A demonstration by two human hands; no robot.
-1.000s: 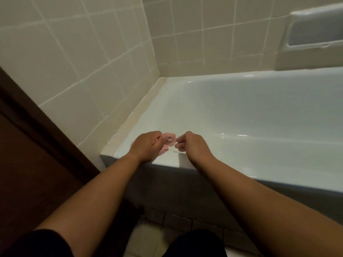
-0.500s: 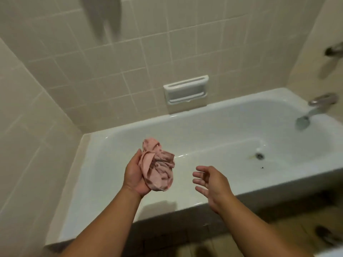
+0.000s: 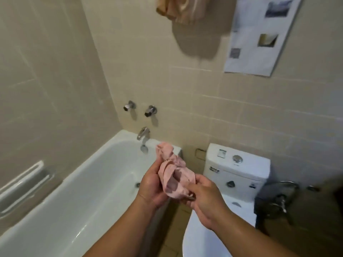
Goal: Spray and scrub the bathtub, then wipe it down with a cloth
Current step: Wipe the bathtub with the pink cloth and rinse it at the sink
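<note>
One crumpled pink cloth with damp dark patches is held above the near rim of the one white bathtub. The left hand cups it with fingers curled round it. The right hand pinches its lower end. Two chrome wall taps sit above one spout, and one white toilet stands just beside the tub.

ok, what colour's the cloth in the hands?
Pink cloth with darker patches, gripped by left hand and right hand; head view.
</note>
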